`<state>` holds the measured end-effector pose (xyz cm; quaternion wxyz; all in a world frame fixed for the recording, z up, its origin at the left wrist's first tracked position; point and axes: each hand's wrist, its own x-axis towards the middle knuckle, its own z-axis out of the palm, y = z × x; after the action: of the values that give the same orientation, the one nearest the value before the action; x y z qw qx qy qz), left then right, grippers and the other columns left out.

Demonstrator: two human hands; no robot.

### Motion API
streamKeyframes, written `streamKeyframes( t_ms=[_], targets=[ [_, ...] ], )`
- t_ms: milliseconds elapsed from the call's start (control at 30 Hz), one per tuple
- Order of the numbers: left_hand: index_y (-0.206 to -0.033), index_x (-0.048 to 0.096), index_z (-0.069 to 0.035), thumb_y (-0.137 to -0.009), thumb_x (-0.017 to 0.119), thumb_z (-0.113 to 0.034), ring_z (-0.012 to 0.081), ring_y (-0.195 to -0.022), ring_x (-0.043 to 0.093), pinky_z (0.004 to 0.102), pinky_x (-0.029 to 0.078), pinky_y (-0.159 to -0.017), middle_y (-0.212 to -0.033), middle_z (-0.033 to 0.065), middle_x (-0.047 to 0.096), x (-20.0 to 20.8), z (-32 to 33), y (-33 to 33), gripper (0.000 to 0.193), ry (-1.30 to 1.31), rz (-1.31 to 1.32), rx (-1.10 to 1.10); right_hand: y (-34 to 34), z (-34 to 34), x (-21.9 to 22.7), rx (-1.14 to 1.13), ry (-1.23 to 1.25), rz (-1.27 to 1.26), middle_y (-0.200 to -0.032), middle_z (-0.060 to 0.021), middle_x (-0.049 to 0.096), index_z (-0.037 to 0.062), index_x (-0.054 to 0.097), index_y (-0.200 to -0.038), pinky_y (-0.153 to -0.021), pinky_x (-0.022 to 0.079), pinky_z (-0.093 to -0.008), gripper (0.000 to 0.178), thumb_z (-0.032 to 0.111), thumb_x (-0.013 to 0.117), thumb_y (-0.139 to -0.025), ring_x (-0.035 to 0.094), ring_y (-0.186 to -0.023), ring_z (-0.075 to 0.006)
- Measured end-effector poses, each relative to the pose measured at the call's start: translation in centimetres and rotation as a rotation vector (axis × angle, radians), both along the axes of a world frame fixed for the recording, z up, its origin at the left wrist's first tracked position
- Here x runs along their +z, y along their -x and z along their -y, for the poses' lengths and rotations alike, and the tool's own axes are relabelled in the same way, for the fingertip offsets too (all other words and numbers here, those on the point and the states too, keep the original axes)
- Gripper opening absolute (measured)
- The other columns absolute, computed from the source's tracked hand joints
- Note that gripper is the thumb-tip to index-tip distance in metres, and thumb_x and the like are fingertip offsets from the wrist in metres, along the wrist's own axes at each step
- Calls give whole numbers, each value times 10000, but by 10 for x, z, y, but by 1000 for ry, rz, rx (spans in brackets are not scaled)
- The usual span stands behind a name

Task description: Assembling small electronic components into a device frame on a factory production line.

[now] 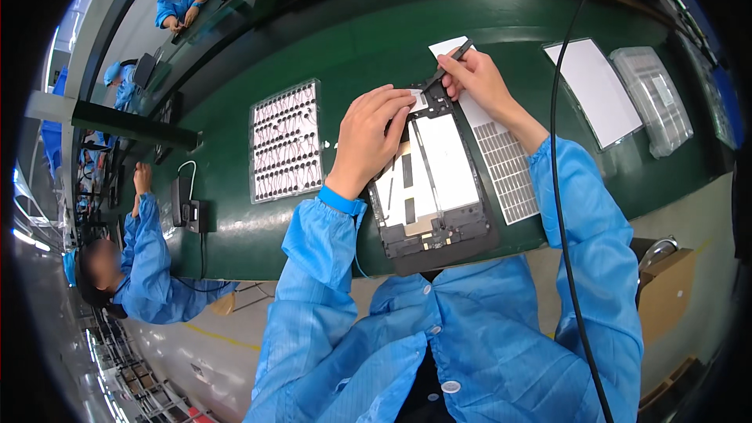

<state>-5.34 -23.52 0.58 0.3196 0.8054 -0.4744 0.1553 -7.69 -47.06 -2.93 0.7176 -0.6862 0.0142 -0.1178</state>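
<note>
An opened tablet, its pale inner plates and dark circuit parts exposed, lies in front of me on the green bench. My left hand rests over its upper left part, fingers bent together and thumb drawn in. Those fingertips touch the tablet beside a small white patch; whatever they may pinch is hidden. In my right hand is a pair of slim black tweezers, gripped between thumb and fingers. Their tip points down at the tablet's dark top end. A blue wrist strap circles my left wrist.
Left of the tablet lies a clear tray with rows of small wired round parts. A label sheet lies close on the right, then a white sheet and a clear plastic tray. A black cable hangs across. Co-workers sit left.
</note>
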Motion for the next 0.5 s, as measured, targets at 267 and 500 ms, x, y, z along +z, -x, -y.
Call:
streamKeyframes(
  t_ms=[267, 500],
  targets=[
    [-1105, 745, -114, -903, 656, -128, 298, -1115, 617, 411, 486, -964, -1154, 60, 685, 8, -2, 6, 221, -106, 67, -28, -2, -2, -4, 21, 0, 6, -731, -42, 652, -2, 631, -936, -538, 501, -227, 316, 309, 665, -983, 614, -594, -89],
    [-1062, 724, -63, -883, 644, -123, 259, -1125, 597, 469, 396, -1092, -1146, 70, 658, 5, -1, 4, 205, -57, 96, -126, 7, -12, -1, -100, 53, 154, -827, -66, 681, -4, 642, -1055, -594, 483, -215, 167, 148, 656, -988, 597, -647, -68]
  ],
)
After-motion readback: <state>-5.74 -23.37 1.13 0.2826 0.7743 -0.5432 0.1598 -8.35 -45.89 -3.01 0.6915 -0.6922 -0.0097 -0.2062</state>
